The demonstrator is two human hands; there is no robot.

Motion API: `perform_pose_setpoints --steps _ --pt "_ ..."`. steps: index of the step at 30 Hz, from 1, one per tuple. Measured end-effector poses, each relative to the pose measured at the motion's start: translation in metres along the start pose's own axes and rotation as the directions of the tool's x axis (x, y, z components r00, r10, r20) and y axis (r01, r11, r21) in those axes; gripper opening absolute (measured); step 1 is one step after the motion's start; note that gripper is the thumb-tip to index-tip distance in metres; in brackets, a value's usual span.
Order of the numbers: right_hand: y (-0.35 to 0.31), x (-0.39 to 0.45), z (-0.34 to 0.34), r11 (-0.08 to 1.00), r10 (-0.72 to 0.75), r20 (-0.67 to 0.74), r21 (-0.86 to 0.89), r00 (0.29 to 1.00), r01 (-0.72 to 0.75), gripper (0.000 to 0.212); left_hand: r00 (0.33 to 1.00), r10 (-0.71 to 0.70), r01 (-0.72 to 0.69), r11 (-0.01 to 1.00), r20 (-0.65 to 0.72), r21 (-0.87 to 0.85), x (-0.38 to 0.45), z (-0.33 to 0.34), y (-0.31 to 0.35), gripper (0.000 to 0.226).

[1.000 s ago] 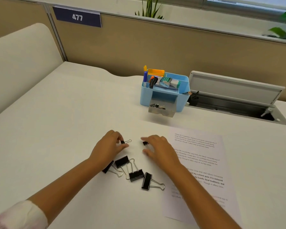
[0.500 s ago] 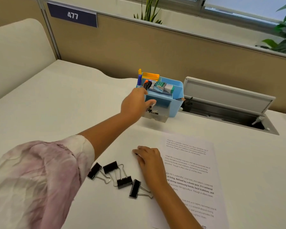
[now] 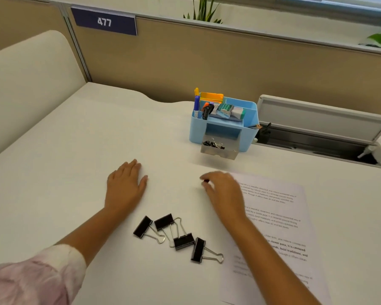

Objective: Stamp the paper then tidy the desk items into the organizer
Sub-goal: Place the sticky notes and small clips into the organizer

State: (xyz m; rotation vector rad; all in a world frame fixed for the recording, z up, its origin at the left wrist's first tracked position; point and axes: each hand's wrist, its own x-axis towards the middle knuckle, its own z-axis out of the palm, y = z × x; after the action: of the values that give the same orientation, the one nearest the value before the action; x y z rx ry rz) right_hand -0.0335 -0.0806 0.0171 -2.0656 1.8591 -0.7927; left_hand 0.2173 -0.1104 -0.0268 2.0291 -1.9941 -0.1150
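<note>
Head view: right hand (image 3: pixel 223 192) pinching clip (image 3: pixel 205 182)

Matt white desk (image 3: pixel 75 150), glossy blue plastic organizer (image 3: pixel 250 119), black metal binder clips (image 3: pixel 163 221), printed paper (image 3: pixel 279 227)

clips (image 3: pixel 178 235) left of paper (image 3: pixel 279 227) | organizer (image 3: pixel 198 130) behind

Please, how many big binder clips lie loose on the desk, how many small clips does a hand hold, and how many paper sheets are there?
Big binder clips: 4, loose on the desk
Small clip: 1, pinched by the right hand
Paper sheets: 1
Total: 6
</note>
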Motion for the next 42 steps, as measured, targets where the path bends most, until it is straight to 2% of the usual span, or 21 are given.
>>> perform_pose_setpoints --steps 4,8,10,13,17,20,28,32,37,42 --pt "-0.002 0.056 -0.027 0.998 -0.006 -0.059 -0.058 0.998 0.003 0.013 1.000 0.002 -0.002 1.000 0.000 0.004 0.001 -0.002 0.005 0.058" --pt "-0.003 0.093 -0.045 0.994 0.035 -0.084 -0.103 0.996 -0.044 0.024 1.000 -0.004 0.004 1.000 -0.002 0.005 0.001 -0.002 0.003 0.059" --pt "-0.001 0.095 -0.047 0.993 0.023 -0.108 -0.112 0.994 -0.035 0.030 1.000 -0.003 0.003 1.000 -0.001 -0.004 0.001 -0.003 0.004 0.059" --pt "-0.002 0.079 -0.038 0.990 0.022 -0.110 -0.134 0.994 -0.037 0.027 1.000 -0.011 0.011 1.000 0.004 -0.005 0.001 -0.003 0.005 0.056" --pt "0.001 0.045 -0.015 0.979 0.024 -0.041 -0.200 0.999 -0.031 0.052 1.000 -0.006 0.006 1.000 0.007 0.009 0.000 0.000 0.004 0.048" --pt "0.014 0.047 -0.008 0.978 0.061 -0.007 -0.198 0.998 -0.062 0.048 1.000 -0.004 0.004 1.000 0.003 0.019 0.000 0.000 0.003 0.050" --pt "0.017 0.091 -0.016 0.982 0.090 -0.053 -0.164 0.995 -0.097 0.031 1.000 0.008 -0.008 0.999 0.002 0.043 0.001 0.000 0.003 0.056" --pt "0.022 0.108 -0.016 0.970 0.138 0.012 -0.202 0.990 -0.133 0.027 1.000 0.007 -0.007 1.000 -0.005 0.024 0.001 0.000 0.003 0.056" --pt "0.032 0.107 -0.004 0.943 0.208 0.226 -0.306 0.952 -0.134 0.030 1.000 0.010 -0.010 1.000 -0.009 0.029 0.001 0.001 0.002 0.055" --pt "0.030 0.094 0.003 0.951 0.192 0.190 -0.277 0.963 -0.135 0.032 1.000 0.007 -0.007 0.999 -0.008 0.036 0.002 0.003 0.000 0.056"
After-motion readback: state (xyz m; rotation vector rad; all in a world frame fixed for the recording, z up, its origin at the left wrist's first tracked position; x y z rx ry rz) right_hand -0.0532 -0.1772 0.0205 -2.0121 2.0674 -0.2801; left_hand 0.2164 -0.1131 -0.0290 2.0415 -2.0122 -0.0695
